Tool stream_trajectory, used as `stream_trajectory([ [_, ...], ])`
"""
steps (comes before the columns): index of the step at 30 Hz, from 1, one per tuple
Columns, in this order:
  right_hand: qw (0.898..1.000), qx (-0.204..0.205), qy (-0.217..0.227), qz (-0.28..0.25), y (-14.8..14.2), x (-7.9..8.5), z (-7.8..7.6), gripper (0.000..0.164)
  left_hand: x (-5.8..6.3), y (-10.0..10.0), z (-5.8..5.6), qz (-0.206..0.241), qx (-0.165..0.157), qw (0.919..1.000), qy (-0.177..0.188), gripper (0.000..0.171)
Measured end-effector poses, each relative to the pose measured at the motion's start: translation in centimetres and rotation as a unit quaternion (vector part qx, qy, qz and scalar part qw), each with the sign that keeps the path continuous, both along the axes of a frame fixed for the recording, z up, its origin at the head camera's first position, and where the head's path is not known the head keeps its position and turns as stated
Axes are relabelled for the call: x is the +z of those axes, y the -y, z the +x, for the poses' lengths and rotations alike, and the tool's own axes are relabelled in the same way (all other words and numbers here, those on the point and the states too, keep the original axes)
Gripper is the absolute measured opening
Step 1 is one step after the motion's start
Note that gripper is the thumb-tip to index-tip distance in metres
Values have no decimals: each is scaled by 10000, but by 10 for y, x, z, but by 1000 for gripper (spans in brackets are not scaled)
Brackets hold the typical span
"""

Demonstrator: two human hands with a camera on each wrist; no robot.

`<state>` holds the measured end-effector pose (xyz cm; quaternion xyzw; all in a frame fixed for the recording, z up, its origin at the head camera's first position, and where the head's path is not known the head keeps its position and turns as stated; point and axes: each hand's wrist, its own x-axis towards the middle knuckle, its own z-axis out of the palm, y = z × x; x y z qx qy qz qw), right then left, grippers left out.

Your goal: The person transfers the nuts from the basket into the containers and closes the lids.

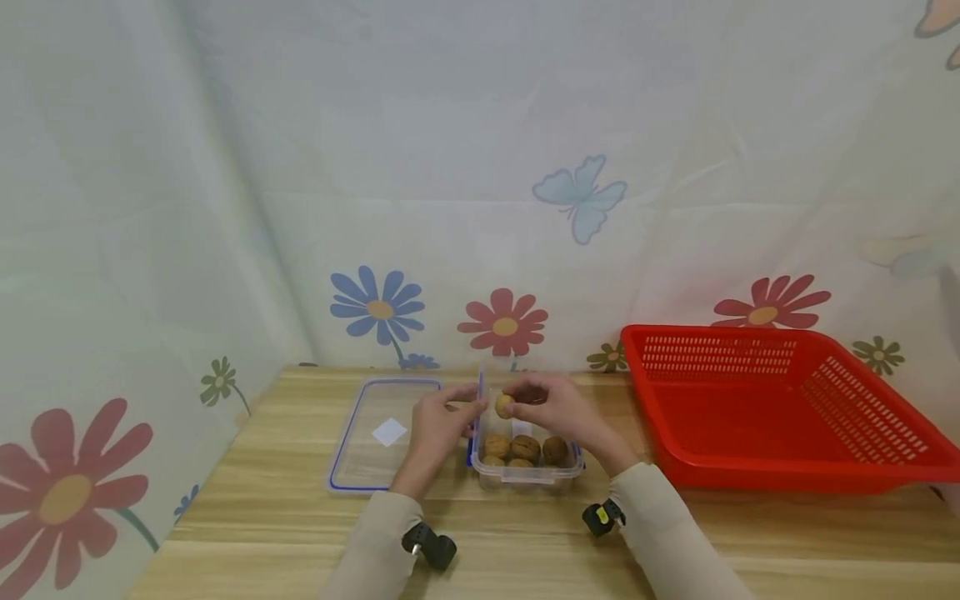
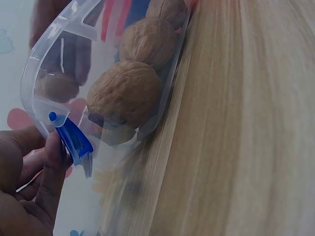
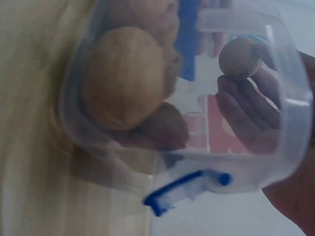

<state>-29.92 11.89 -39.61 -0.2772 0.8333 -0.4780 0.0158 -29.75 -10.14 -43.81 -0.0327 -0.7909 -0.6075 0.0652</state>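
A clear plastic food container (image 1: 528,477) with blue clips sits on the table, with several walnuts (image 1: 525,450) in its near part. My right hand (image 1: 558,408) reaches over it and pinches one walnut (image 1: 504,406) between thumb and fingers, above the container's far part. Through the clear wall, this raised walnut (image 3: 239,58) also shows in the right wrist view. At the container's left side, my left hand (image 1: 442,425) grips the rim, its thumb beside a blue clip (image 2: 74,140) in the left wrist view.
A clear lid (image 1: 360,454) with a blue seal and a white paper label (image 1: 389,432) lies left of the container. On the right stands a large red plastic basket (image 1: 750,471). Behind the wooden table (image 1: 247,517) hangs a flowered curtain (image 1: 465,225).
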Motion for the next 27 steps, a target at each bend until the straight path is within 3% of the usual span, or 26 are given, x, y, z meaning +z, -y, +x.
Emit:
stream_trajectory([
  [11, 9976, -497, 199, 442, 15, -14, -1, 22, 1, 0, 1, -124, 87, 9998, -100, 30],
  [27, 9968, -577, 212, 509, 26, -22, -5, 15, -1, -1, 0, -35, 61, 9999, -130, 27],
])
